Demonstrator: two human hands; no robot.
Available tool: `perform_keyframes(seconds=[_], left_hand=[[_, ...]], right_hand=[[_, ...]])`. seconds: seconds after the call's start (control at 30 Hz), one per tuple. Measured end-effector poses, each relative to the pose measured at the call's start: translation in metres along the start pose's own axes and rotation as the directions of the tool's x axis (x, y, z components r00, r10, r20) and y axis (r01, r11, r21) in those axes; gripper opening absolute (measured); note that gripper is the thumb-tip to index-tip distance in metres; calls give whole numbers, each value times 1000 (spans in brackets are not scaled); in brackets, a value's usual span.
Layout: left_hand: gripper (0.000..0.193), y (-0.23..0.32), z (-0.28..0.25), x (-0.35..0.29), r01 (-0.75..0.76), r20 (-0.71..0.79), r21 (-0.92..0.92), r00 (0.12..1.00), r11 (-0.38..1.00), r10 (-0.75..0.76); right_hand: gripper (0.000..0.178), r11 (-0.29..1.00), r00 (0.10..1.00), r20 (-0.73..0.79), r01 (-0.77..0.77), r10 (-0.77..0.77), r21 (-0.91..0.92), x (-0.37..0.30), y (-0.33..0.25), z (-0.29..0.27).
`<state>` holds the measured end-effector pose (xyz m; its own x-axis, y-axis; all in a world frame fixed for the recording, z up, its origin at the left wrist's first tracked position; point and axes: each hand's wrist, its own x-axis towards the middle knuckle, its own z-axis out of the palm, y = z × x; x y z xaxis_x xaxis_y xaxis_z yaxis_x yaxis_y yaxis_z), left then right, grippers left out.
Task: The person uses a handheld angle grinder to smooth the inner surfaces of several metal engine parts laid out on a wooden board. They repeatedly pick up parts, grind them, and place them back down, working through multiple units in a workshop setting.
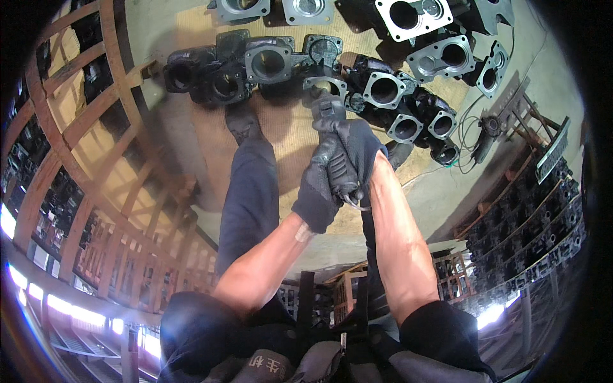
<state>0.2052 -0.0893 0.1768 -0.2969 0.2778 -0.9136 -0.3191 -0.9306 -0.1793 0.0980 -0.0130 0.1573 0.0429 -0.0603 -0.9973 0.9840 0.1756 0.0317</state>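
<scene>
Both my hands, in black gloves, are closed around a dark corded electric grinder (338, 169). My left hand (317, 182) wraps the rear of its body from the left side. Farther forward, my right hand (359, 142) grips it from the right. The tool's head points away from me and meets the near side of a dark casting with a pale machined flange (327, 83); the exact contact spot is hidden behind the tool. Around that piece lie more black castings with round bores, among them one flanged casting (268, 64) to the left and another (384, 90) to the right.
The castings lie on a tan sheet (290, 150) on the floor. A second power tool (488, 131) with a looped cable rests at the right, near a brush (553, 150). A brown slatted rack (76, 134) stands at the left. Stacked dark castings (523, 230) fill the right side.
</scene>
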Motion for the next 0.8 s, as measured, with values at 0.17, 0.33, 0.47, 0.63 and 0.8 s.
perform_keyframes(seconds=[0.17,0.33,0.47,0.63,0.8], left_hand=[[37,-4,15,-22,0,-86,7,996,1000,1],[36,1,7,-14,33,-30,-25,999,999,-33],[36,-5,8,-25,24,-67,-19,997,1000,-25],[34,-5,7,-27,3,-47,18,999,1000,-3],[32,-5,2,-25,16,-10,-5,1000,1000,-16]], right_hand=[[26,997,996,32,78,-78,25,-17,10,1],[27,997,998,39,50,-52,51,-3,11,0],[25,997,999,39,35,-37,64,-16,13,1],[27,993,1000,3,-6,6,119,-6,19,-2],[23,994,999,32,9,-13,107,-13,15,0]])
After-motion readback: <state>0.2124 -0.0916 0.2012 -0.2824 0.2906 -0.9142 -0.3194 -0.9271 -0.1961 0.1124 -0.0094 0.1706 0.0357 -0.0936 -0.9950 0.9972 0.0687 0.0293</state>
